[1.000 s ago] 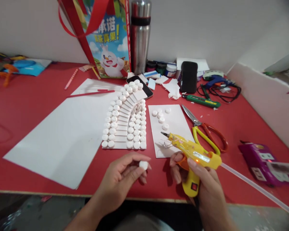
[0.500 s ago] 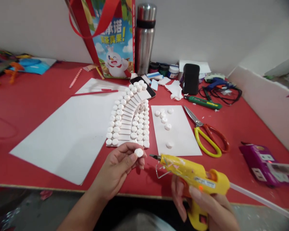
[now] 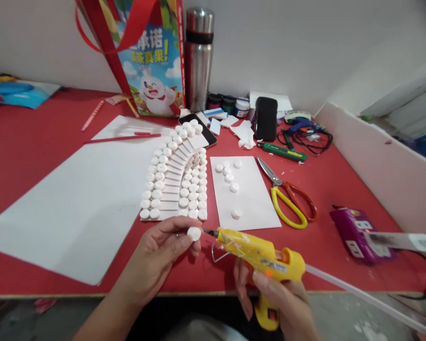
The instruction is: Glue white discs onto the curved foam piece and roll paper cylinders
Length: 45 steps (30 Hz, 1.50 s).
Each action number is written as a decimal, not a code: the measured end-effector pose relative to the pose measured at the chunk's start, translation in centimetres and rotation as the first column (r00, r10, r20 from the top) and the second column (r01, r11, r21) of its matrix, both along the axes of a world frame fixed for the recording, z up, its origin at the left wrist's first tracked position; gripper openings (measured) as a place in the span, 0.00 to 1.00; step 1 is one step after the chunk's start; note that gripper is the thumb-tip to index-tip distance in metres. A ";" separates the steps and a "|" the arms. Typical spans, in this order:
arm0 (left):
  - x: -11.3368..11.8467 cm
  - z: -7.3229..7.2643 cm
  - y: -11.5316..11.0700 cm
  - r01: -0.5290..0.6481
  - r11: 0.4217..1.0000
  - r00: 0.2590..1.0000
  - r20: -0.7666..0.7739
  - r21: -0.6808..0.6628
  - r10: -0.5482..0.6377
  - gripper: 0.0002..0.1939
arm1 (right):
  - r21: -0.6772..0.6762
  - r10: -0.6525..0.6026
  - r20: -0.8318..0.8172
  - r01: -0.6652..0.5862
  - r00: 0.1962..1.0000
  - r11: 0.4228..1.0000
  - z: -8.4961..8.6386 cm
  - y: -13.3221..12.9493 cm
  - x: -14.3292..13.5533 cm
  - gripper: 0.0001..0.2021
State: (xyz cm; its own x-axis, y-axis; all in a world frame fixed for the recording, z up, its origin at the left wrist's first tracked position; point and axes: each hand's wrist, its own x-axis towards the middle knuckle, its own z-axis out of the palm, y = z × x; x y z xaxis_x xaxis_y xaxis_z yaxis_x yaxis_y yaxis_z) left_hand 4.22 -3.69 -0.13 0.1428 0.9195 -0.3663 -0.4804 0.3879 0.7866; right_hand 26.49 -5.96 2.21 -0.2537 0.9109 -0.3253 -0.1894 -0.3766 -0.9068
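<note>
Between thumb and fingers, my left hand (image 3: 163, 255) pinches a small round white piece (image 3: 194, 234). My right hand (image 3: 277, 293) is wrapped round the handle of a yellow glue gun (image 3: 259, 248), whose metal tip is right beside the white piece; whether they touch I cannot tell. A clear glue stick (image 3: 362, 293) sticks out of the gun's back. Behind my left hand lies a curved model (image 3: 170, 192) with grey-lined white strips, edged by rows of round white pieces. Several loose white pieces (image 3: 234, 187) rest on a white card (image 3: 250, 203).
Scissors (image 3: 287, 199) and a green cutter (image 3: 284, 152) lie right of the card. A large white sheet (image 3: 67, 203) covers the left. At the back stand a colourful bag (image 3: 152, 71) and steel flask (image 3: 199, 61). A purple box (image 3: 358, 234) is at right.
The glue gun's tip has come closer to the white piece in my left hand. The whole view has shifted, so the table's things appear further left.
</note>
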 end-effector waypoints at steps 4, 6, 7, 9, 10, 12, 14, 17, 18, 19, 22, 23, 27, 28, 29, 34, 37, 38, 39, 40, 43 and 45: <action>0.2 0.7 -0.4 0.058 0.994 0.982 -0.186 0.096 -0.039 0.11 | 0.009 -0.078 -0.048 0.079 0.996 0.997 0.3 0.7 0.3 0.19; 0.7 1.8 0.2 0.135 0.971 0.911 -0.409 0.199 -0.043 0.08 | 0.019 -0.136 -0.095 0.138 0.986 0.990 0.4 1.3 0.9 0.16; 1.1 2.5 0.8 0.187 0.946 0.851 -0.524 0.263 -0.023 0.09 | 0.034 -0.166 -0.118 0.171 0.979 0.985 0.4 1.6 1.2 0.15; 1.9 3.8 2.7 0.249 0.886 0.695 -0.709 0.392 0.119 0.07 | 0.067 -0.231 -0.145 0.242 0.962 0.968 0.2 2.3 1.8 0.13; 2.4 4.2 3.9 0.317 0.843 0.609 -0.775 0.434 0.170 0.06 | 0.084 -0.262 -0.150 0.276 0.953 0.958 0.1 2.6 2.1 0.12; 3.4 4.6 6.4 0.456 0.752 0.475 -0.845 0.475 0.246 0.04 | 0.107 -0.315 -0.157 0.333 0.936 0.937 -0.3 3.1 2.6 0.12; 4.2 4.2 8.6 0.548 0.702 0.389 -0.882 0.454 0.267 0.04 | 0.104 -0.348 -0.170 0.368 0.922 0.924 -0.8 3.4 3.0 0.12; 4.9 3.0 10.6 0.651 0.669 0.296 -0.932 0.358 0.210 0.04 | 0.086 -0.352 -0.206 0.376 0.913 0.923 -1.4 3.5 3.3 0.12; 5.0 2.7 10.9 0.674 0.660 0.268 -0.942 0.332 0.201 0.04 | 0.082 -0.347 -0.220 0.372 0.912 0.925 -1.6 3.4 3.4 0.12; 5.0 2.4 11.0 0.693 0.651 0.242 -0.950 0.311 0.196 0.04 | 0.080 -0.342 -0.234 0.369 0.910 0.926 -1.7 3.4 3.5 0.12; 4.8 2.4 10.9 0.735 0.623 0.196 -0.963 0.270 0.186 0.04 | 0.078 -0.338 -0.273 0.371 0.901 0.925 -2.0 3.2 3.7 0.12; 4.6 2.5 10.9 0.743 0.615 0.188 -0.965 0.262 0.183 0.04 | 0.078 -0.339 -0.285 0.374 0.897 0.924 -2.1 3.1 3.8 0.12; 3.5 3.5 11.1 0.774 0.573 0.143 -0.956 0.270 0.257 0.07 | 0.057 -0.333 -0.310 0.367 0.890 0.928 -2.2 3.0 4.0 0.12; 3.2 3.8 11.3 0.778 0.559 0.129 -0.943 0.288 0.307 0.08 | 0.050 -0.332 -0.313 0.364 0.890 0.930 -2.2 3.0 4.0 0.12; 3.0 4.0 11.7 0.783 0.541 0.115 -0.926 0.307 0.360 0.09 | 0.045 -0.329 -0.313 0.360 0.891 0.932 -2.2 3.0 4.0 0.12; 2.7 4.8 14.1 0.789 0.497 0.080 -0.863 0.361 0.500 0.14 | 0.038 -0.320 -0.323 0.351 0.890 0.936 -2.2 3.3 3.9 0.13; 3.4 4.2 15.5 0.794 0.499 0.091 -0.880 0.346 0.467 0.13 | 0.036 -0.327 -0.334 0.359 0.884 0.933 -2.1 3.4 3.8 0.12; 3.6 3.9 15.8 0.800 0.500 0.090 -0.890 0.333 0.448 0.12 | 0.038 -0.325 -0.337 0.358 0.884 0.933 -2.1 3.4 3.9 0.12; 3.9 3.7 16.1 0.805 0.502 0.083 -0.898 0.316 0.432 0.11 | 0.039 -0.322 -0.340 0.355 0.884 0.934 -2.1 3.4 3.9 0.12; 4.1 3.5 16.3 0.807 0.509 0.070 -0.904 0.300 0.421 0.11 | 0.039 -0.320 -0.341 0.353 0.884 0.935 -2.1 3.4 3.9 0.12; 4.6 3.3 16.4 0.801 0.540 0.021 -0.915 0.257 0.404 0.10 | 0.042 -0.314 -0.343 0.348 0.886 0.937 -2.0 3.4 3.9 0.12; 4.6 3.6 16.1 0.803 0.544 0.010 -0.919 0.242 0.394 0.10 | 0.043 -0.312 -0.339 0.346 0.887 0.937 -2.0 3.4 3.9 0.12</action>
State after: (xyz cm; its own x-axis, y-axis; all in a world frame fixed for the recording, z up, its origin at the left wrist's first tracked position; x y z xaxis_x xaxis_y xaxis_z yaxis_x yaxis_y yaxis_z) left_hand 8.83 12.44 3.49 0.5218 0.8281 0.2049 0.7753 -0.5605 0.2911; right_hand 30.44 -2.58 0.18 -0.0090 0.9835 -0.1809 -0.5747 -0.1531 -0.8039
